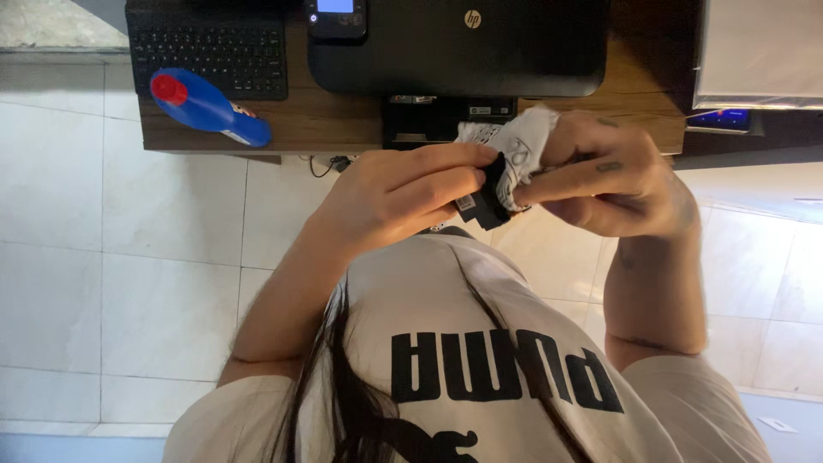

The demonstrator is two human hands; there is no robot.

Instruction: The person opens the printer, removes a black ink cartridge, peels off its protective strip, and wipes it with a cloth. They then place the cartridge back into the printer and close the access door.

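My left hand (403, 193) grips a small black block-shaped part (485, 202) with a label on one side, held in front of my chest. My right hand (610, 178) holds a crumpled white cloth with dark markings (519, 146) and presses it against the top of the black part. Both hands meet just in front of the wooden desk's (334, 120) edge, below the black printer (459, 47). Fingers and cloth hide most of the black part.
On the desk stand a black keyboard (210, 47) at the left and a blue bottle with a red cap (210, 107) lying on its side. A small blue item (720, 118) sits at the right. Pale floor tiles (129, 257) lie below.
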